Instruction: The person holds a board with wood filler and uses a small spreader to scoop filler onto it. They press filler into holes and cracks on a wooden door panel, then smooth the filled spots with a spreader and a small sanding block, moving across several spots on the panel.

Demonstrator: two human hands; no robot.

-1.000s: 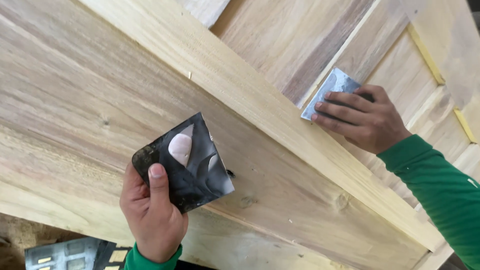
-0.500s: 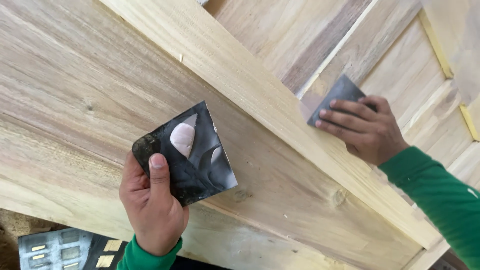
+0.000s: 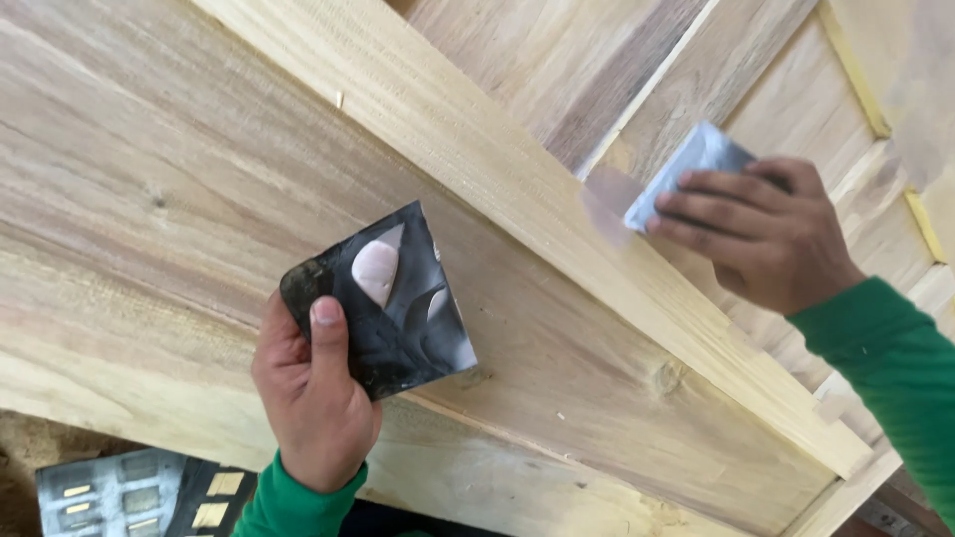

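Nearest, the left hand (image 3: 313, 403) pinches a square black plate (image 3: 383, 298) smeared with pale putty (image 3: 376, 270), thumb on top. Farther off, the right hand (image 3: 761, 234) presses a thin grey scraper (image 3: 686, 169), possibly metal, against the pale wooden door panel (image 3: 199, 199), fingers flat on it.
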